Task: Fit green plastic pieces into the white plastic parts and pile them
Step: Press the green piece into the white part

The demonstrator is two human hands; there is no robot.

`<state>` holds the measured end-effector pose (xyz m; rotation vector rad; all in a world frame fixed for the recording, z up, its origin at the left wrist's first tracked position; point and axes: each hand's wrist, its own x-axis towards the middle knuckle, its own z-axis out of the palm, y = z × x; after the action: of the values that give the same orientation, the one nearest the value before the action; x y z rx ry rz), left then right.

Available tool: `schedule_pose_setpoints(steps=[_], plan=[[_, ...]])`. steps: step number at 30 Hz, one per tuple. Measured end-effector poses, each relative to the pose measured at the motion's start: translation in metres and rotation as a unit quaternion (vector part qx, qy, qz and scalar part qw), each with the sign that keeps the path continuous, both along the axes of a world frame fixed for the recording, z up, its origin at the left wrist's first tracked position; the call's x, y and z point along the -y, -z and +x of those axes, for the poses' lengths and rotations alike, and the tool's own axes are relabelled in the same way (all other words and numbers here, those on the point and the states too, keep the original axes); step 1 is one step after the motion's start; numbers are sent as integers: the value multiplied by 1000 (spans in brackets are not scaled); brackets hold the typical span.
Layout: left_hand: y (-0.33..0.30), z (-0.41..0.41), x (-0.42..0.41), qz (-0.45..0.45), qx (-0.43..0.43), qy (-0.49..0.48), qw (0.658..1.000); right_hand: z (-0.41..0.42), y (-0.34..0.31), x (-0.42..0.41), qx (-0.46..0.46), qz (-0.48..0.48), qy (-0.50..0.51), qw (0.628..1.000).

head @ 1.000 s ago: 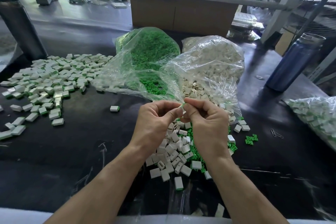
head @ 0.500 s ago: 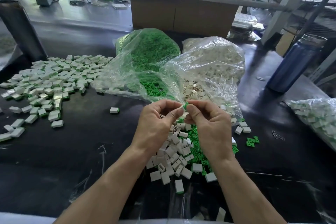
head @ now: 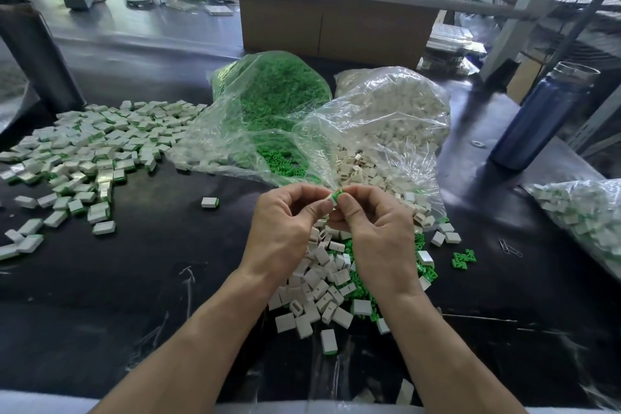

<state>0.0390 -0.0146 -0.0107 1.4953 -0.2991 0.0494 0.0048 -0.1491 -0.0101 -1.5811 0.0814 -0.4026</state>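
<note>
My left hand (head: 285, 228) pinches a small white plastic part (head: 329, 203) between thumb and forefinger. My right hand (head: 379, 232) pinches a green plastic piece (head: 337, 195) and holds it against the white part's end. Both hands meet above a loose heap of white parts and green pieces (head: 326, 286) on the black table. Behind them lie an open clear bag of green pieces (head: 272, 101) and an open clear bag of white parts (head: 393, 114). A wide pile of fitted white-and-green parts (head: 90, 148) spreads at the left.
A single fitted part (head: 210, 202) lies left of my hands. A blue bottle (head: 541, 114) stands at the right, with another bag of fitted parts (head: 584, 215) below it. A dark post (head: 37, 57) rises at the far left; a cardboard box (head: 336, 23) stands behind the bags.
My hands stay together at the same spot. The green piece now shows more plainly between my fingertips, against the white part.
</note>
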Motion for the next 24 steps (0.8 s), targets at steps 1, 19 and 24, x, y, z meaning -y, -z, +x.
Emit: schedule_pose_setpoints(steps=[1, 19, 24], plan=[[0, -1, 0, -3, 0, -6, 1000, 0, 0, -1, 0, 13, -1, 1000], [-1, -3, -3, 94, 48, -22, 994, -6, -6, 9, -5, -112, 5, 994], [-4, -5, 0, 40, 34, -1, 999, -5, -5, 11, -18, -13, -21, 1000]])
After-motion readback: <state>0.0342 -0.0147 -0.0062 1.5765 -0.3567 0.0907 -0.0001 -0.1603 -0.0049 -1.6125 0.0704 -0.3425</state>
